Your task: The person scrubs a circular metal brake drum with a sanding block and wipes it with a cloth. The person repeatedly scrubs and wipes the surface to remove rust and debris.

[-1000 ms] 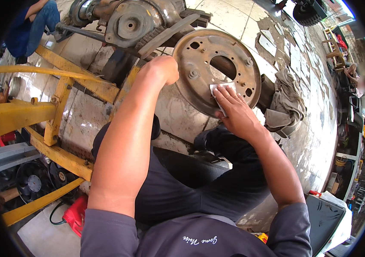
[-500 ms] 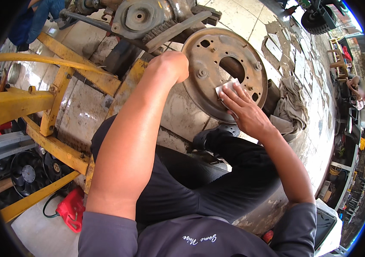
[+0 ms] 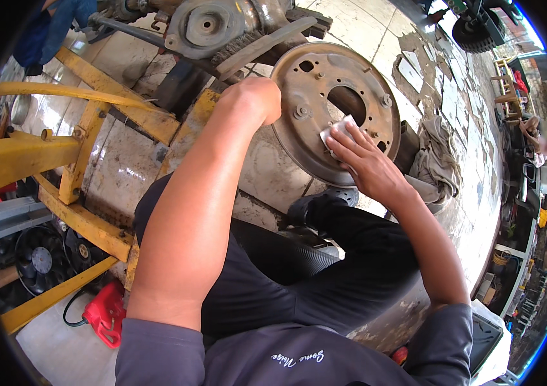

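Well, from my remote seat I have the round brown metal plate (image 3: 318, 96) ahead of the person's knees, its pierced face turned toward my camera. On it, the right hand (image 3: 375, 168) is laid with its fingers nearly straight, holding a white sheet (image 3: 327, 136) against the plate's face, just below the big central hole. The left hand (image 3: 253, 101) sits at the plate's left rim, curled, knuckles up; its fingertips are hidden from me, so I cannot tell whether they grip that edge. Just beyond the left hand I see a long-handled brush (image 3: 267, 48) lying aslant beside a rusty metal housing (image 3: 225, 27). A grey-brown cloth (image 3: 437, 161) is bunched to the right of the plate, while a yellow metal frame (image 3: 26, 159) and a red container (image 3: 104, 314) fill my left side.
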The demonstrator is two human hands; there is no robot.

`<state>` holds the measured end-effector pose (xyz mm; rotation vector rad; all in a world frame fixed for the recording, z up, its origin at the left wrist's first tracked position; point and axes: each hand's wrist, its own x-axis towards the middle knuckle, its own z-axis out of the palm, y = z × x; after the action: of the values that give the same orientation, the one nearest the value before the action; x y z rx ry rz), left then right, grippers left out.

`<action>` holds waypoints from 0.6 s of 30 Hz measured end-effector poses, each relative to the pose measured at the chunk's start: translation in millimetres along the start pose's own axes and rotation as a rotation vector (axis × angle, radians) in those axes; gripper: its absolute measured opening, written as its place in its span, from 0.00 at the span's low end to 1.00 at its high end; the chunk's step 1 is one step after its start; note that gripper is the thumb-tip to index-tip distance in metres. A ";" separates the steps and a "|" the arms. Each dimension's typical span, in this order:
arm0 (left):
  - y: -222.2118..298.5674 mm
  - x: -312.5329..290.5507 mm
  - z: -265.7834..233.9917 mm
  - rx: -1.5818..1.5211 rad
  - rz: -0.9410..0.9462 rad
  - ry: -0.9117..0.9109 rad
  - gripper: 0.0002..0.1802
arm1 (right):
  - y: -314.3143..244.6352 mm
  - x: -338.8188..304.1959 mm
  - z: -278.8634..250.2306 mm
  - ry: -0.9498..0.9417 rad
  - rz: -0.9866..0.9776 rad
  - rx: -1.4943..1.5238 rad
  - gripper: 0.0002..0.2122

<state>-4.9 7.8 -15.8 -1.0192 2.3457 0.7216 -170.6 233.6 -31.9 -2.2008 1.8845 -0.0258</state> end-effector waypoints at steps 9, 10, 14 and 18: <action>0.2 1.7 0.3 0.005 -0.023 -0.002 0.22 | 5.7 -12.6 0.9 -0.057 -0.015 -0.048 0.26; 0.9 1.5 0.3 0.020 -0.012 -0.002 0.22 | 1.5 -4.3 -2.6 -0.052 -0.010 -0.069 0.26; -1.2 -1.1 -0.3 0.031 -0.001 -0.001 0.22 | -8.2 7.8 -7.5 -0.039 0.002 -0.164 0.25; -3.4 3.8 2.6 0.026 -0.029 0.013 0.22 | -3.0 -19.8 -1.6 -0.082 -0.011 -0.125 0.25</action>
<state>-4.1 5.6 -21.0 -1.0474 2.3408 0.6739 -171.2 253.0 -26.9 -2.2554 1.8766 0.1828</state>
